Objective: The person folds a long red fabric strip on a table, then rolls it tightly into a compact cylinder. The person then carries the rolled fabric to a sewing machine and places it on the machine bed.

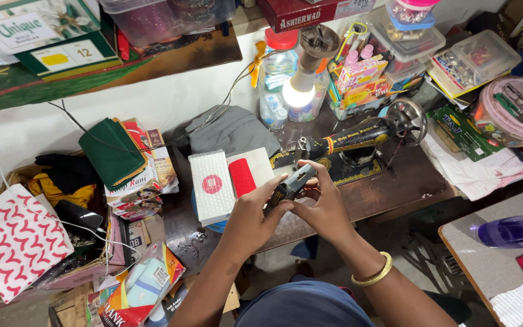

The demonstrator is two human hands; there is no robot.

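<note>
Small dark tool [290, 185] in the grip of left hand [250, 213] and right hand [324, 209], before sewing machine [358, 142].

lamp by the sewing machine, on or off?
On. The lamp bulb glows bright white and washes out the bottles behind it.
</note>
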